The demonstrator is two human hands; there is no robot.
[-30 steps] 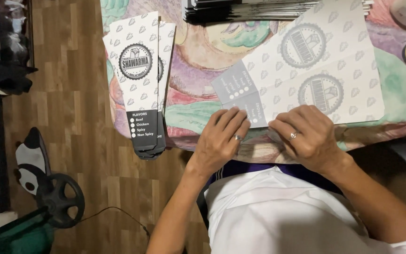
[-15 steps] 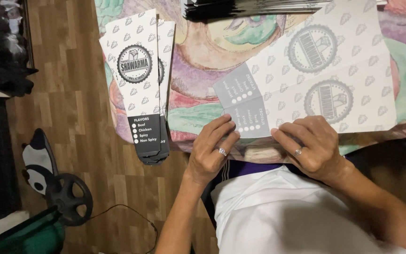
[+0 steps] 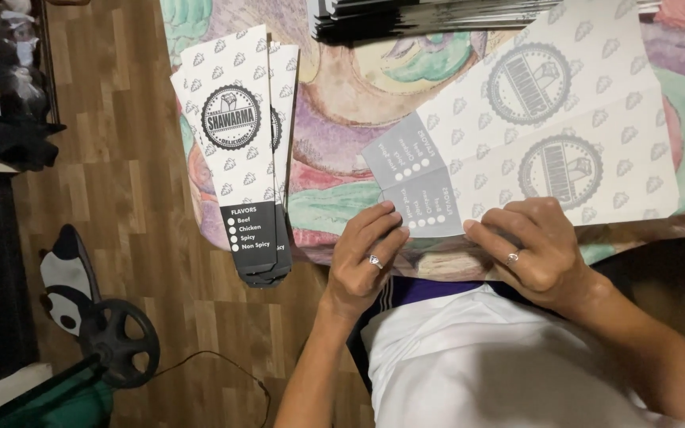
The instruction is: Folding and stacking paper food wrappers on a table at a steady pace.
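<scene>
Cardboard, white with a grey leaf pattern and round dark emblems, makes up the flat unfolded sleeve [image 3: 549, 150] that both hands work on at the near edge of the table. Compared with a second ago, the left hand [image 3: 362, 257] has slid away from the right hand [image 3: 529, 246] along that near edge, so the two now sit well apart rather than almost touching, and the sleeve's grey panel with its rows of white dots is uncovered between them. The sleeve itself has kept its slanted lie on the colourful patterned tablecloth [image 3: 342, 119].

Relative to the sleeve, the left hand is at the grey end, its fingers bent and fingertips pressing the lower corner of the grey panel; a ring shows on one finger. The right hand is at the sleeve's near long edge, further along, fingers curled down onto the card, also ringed. Neither hand is closed around the sleeve; both press on it with loosely bent fingers.

To the left of the sleeve, a small pile of folded sleeves [image 3: 239, 150] hangs over the table edge, dark ends toward the wooden floor. Beyond the sleeve's far side lies a stack of dark flat sheets [image 3: 438, 16].
</scene>
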